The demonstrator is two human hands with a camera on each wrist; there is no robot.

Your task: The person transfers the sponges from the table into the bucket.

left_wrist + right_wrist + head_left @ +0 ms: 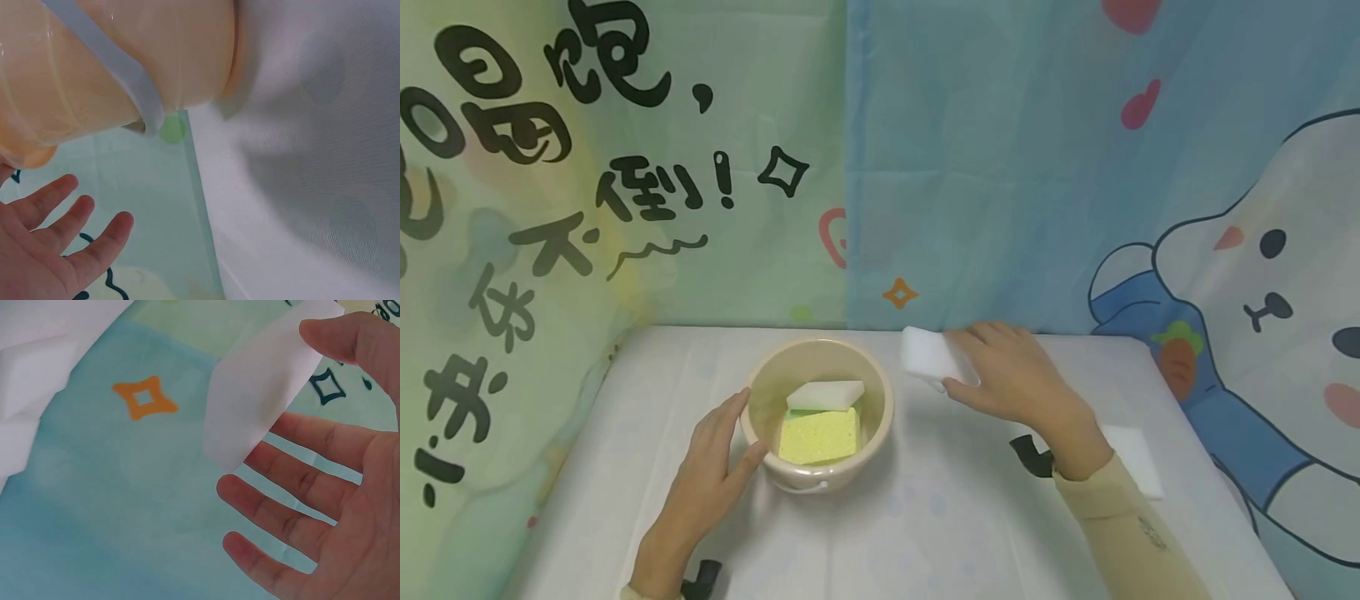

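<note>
A cream bucket [880, 400] with a pale handle [128, 72] stands on the table. Inside it lie a yellow sponge [818, 437] and, behind that, a sponge with a white top and green underside [826, 394]. My left hand [715, 475] is at the bucket's left side, thumb and forefinger right at the rim; in the left wrist view its other fingers are spread and off the wall. To the right of the bucket, my right hand [1011, 375] pinches a white sponge block [262, 394] between thumb and fingers, the lower two fingers free of it.
A flat white piece [1135, 458] lies on the white-covered table [925, 533] by my right forearm. White block-like shapes [34, 381] show at the left of the right wrist view. A printed cloth backdrop [955, 167] rises behind the table.
</note>
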